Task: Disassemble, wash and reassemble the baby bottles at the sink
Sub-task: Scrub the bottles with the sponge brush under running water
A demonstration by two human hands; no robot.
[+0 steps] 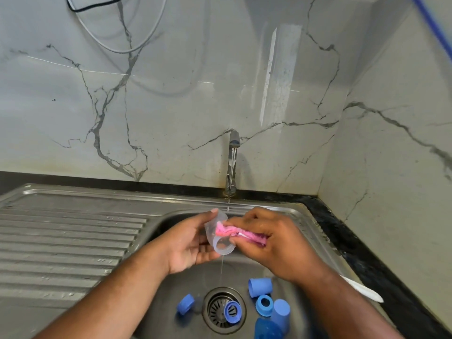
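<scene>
Left hand: palm turned up and inward, thumb on top, fingers curled beneath a clear cup, gripping it.
Right hand: back toward the camera, fingers bunched round a pink cloth, its tip pushed into the cup.
Left forearm: bare, rising from lower left.
Right forearm: bare, rising from lower right.
Hands nearly touching.

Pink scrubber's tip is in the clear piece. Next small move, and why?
Probably twist the pink fibrous scrubber deeper into the clear plastic cup-shaped piece: only its tip is inside, the left hand grips the piece, the right hand pinches the scrubber.
</scene>
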